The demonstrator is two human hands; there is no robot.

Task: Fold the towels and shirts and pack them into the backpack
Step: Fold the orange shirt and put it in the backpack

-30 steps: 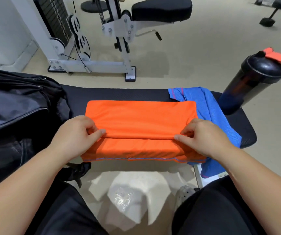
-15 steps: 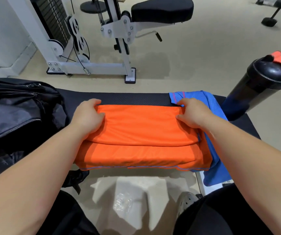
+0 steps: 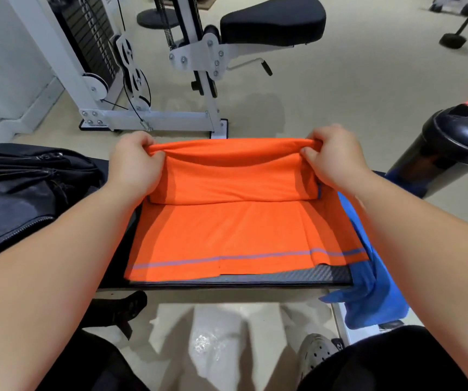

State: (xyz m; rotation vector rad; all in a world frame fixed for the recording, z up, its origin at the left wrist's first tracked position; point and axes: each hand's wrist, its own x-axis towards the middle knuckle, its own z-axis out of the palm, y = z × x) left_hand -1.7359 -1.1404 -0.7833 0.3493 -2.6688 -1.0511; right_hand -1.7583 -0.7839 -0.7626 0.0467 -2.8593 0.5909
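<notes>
Orange cloth [image 3: 227, 230] flat on the black bench pad [image 3: 283, 275], near hem along the bench's near edge, blue stripe just above it. Towel or shirt: can't tell. Far fold raised off the pad, gripped at both far corners: left hand [image 3: 134, 165] on the left corner, right hand [image 3: 331, 156] on the right. Fingers of both curled tight round the bunched edge, nothing else held.

Key relation: held edge at the bench's far side, rest of the cloth lying toward the body from the fingers. Long axis left-right, parallel to the near edge; fold line the same way. Hands level, one per corner, neither nearer. Probably a two-handed pull toward the near edge to halve the depth. Judged mid-fold, this piece not yet packed. Risk: lower layers dragging or skewing, with an uneven flap toward the right edge.

Black backpack [image 3: 15, 193] at the bench's left end, just beside the cloth; open or zipped: unclear. Nearer the left hand for packing. Blue cloth [image 3: 368, 300] draped over the right end, partly under the orange, unfolded. Black shaker bottle [image 3: 447, 148] with orange cap past the right end; its footing not visible.

Room: gym, beige floor, white cable machine [image 3: 142, 80] beyond the far edge. Clear plastic wrapper [image 3: 213, 342] on the floor below the near edge, grey clog [image 3: 316, 352] beside it.
</notes>
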